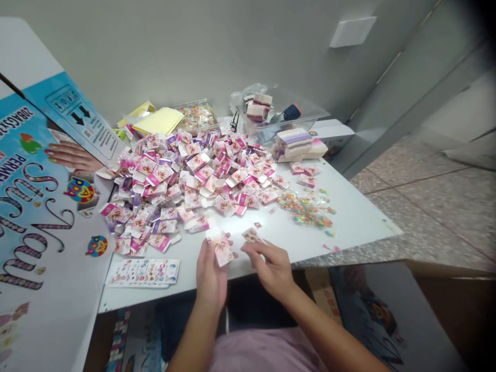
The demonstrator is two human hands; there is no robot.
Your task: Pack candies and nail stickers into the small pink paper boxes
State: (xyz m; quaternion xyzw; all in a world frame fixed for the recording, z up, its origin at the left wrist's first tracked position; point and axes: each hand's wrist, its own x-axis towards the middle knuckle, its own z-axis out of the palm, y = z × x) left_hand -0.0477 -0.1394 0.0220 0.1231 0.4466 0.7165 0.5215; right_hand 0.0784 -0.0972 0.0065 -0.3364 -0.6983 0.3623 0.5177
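A small white-and-pink printed cardboard box (221, 250) sits between the left hand's (212, 276) thumb and curled fingers. Just right, the right hand (274, 268), bent inward, pinches a small flat brown-patterned packet (251, 235) at nearly closed fingertips. Beyond both hands' fingers, heaped pink-and-purple printed cardboard boxes (194, 181) cover much of the glossy white tabletop (354, 212), before a plain grey wall (155, 51).

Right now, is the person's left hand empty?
No, the left hand holds a small pink-and-white printed carton.
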